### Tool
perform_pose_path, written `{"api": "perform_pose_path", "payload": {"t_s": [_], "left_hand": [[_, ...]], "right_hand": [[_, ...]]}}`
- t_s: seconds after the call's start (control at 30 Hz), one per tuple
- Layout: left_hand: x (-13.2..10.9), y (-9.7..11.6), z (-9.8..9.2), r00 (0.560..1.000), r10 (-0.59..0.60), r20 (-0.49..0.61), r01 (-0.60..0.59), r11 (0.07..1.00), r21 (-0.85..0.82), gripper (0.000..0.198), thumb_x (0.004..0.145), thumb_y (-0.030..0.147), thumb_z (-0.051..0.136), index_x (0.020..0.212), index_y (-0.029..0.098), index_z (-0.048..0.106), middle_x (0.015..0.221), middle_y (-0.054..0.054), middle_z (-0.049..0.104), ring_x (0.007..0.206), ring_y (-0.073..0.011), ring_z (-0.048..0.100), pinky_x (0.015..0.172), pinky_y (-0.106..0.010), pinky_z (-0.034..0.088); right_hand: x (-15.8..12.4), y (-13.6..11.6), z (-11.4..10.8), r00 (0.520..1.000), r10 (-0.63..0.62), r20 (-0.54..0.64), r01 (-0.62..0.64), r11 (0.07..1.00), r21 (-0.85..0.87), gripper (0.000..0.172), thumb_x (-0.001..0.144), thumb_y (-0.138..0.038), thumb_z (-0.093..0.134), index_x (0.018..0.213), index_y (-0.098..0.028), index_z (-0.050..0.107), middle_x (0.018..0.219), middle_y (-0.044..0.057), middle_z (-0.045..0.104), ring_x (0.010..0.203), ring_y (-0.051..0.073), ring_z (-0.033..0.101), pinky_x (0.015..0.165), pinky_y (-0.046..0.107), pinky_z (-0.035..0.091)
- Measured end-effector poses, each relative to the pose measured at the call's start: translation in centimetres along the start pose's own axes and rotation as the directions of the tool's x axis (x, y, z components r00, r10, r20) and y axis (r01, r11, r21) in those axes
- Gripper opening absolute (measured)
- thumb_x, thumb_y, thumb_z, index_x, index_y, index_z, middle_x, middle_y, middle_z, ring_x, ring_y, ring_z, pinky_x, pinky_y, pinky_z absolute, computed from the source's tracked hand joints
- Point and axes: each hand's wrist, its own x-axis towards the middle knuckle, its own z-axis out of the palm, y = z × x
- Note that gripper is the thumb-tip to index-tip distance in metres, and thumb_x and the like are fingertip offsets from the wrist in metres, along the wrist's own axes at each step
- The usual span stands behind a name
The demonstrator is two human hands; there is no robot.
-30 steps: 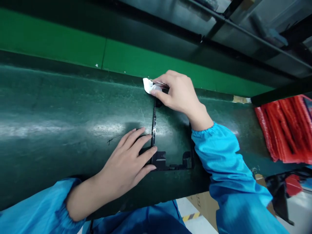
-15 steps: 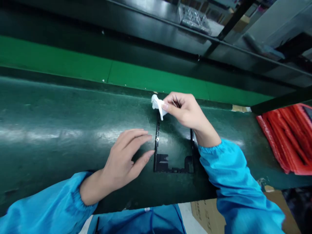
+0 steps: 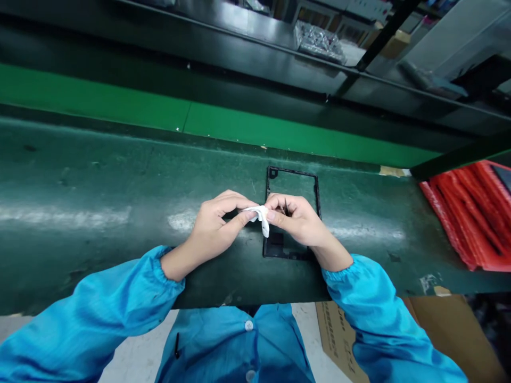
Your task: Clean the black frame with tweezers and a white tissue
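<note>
Between my two hands is a small crumpled white cloth (image 3: 262, 217). My left hand (image 3: 219, 222) pinches its left side between thumb and fingers. My right hand (image 3: 297, 221) grips the other side, and thin dark metal tips, perhaps tweezers (image 3: 286, 206), stick up among its fingers. Under and behind my right hand a black rectangular frame (image 3: 293, 171) lies flat on the green bench top (image 3: 120, 244). Its lower left corner has a dark solid patch. Part of its left and right sides is hidden by my right hand.
Red padded bags (image 3: 471, 218) lie piled at the right end of the bench. A dark shelf (image 3: 239, 34) with a clear-wrapped pack (image 3: 319, 42) runs along the back. A cardboard box (image 3: 339, 335) stands below the front edge at the right.
My right hand has come down and nearer with the white cloth. My left hand, open before, has moved right and now pinches the cloth too. The black frame's far edge has come into view.
</note>
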Motion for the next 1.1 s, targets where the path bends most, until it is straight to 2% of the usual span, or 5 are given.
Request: {"api": "perform_pose_path", "payload": {"t_s": [0.33, 0.5, 0.63, 0.8, 1.1], "left_hand": [[-0.5, 1.2, -0.1, 0.968, 0.178, -0.176, -0.136, 0.964, 0.230, 0.023, 0.094, 0.012, 0.063, 0.115, 0.018, 0.069, 0.105, -0.005, 0.067, 0.100, -0.0192, 0.065, 0.089, -0.035, 0.055], [-1.1, 1.4, 0.6, 0.993, -0.116, -0.008, 0.116, 0.993, -0.001, 0.032, 0.099, 0.027, 0.076, 0.130, 0.018, 0.071, 0.108, -0.005, 0.077, 0.089, -0.0139, 0.070, 0.082, -0.026, 0.058], [-0.7, 1.3, 0.6, 0.969, -0.235, -0.071, 0.226, 0.967, -0.115, 0.015, 0.099, 0.028, 0.078, 0.110, 0.020, 0.082, 0.106, -0.005, 0.081, 0.092, -0.0157, 0.076, 0.084, -0.024, 0.062], [0.1, 1.3, 0.2, 0.938, -0.326, -0.120, 0.276, 0.909, -0.312, 0.021, 0.090, 0.025, 0.086, 0.111, 0.020, 0.084, 0.097, -0.005, 0.082, 0.082, -0.0149, 0.076, 0.076, -0.023, 0.063], [-0.2, 0.8, 0.2, 0.943, -0.328, -0.054, 0.269, 0.849, -0.455, 0.035, 0.083, 0.026, 0.092, 0.117, 0.025, 0.085, 0.106, -0.007, 0.082, 0.090, -0.0177, 0.076, 0.081, -0.026, 0.065]], "right_hand": [[-0.9, -0.6, 0.4, 0.937, -0.330, -0.114, 0.268, 0.890, -0.370, 0.020, 0.093, -0.035, 0.085, 0.083, -0.020, 0.076, 0.083, 0.002, 0.065, 0.067, 0.012, 0.053, 0.056, 0.027, 0.038], [-1.0, 0.2, 1.0, 0.898, -0.424, -0.122, 0.333, 0.832, -0.444, 0.014, 0.095, -0.031, 0.083, 0.089, -0.020, 0.077, 0.082, 0.001, 0.066, 0.069, 0.013, 0.057, 0.060, 0.028, 0.043], [-1.3, 0.0, 1.0, 0.918, -0.388, -0.080, 0.319, 0.844, -0.430, 0.020, 0.098, -0.035, 0.081, 0.111, -0.021, 0.079, 0.087, 0.001, 0.066, 0.069, 0.012, 0.059, 0.058, 0.027, 0.043], [-1.7, -0.7, 0.2, 0.940, -0.334, -0.064, 0.219, 0.738, -0.638, 0.036, 0.114, -0.042, 0.053, 0.136, -0.020, 0.070, 0.106, 0.008, 0.071, 0.092, 0.021, 0.065, 0.081, 0.038, 0.052], [-1.4, 0.1, 0.8, 0.890, -0.453, -0.060, 0.267, 0.624, -0.734, 0.020, 0.112, -0.030, 0.053, 0.114, -0.021, 0.071, 0.097, 0.007, 0.074, 0.088, 0.023, 0.066, 0.081, 0.039, 0.052]]}}
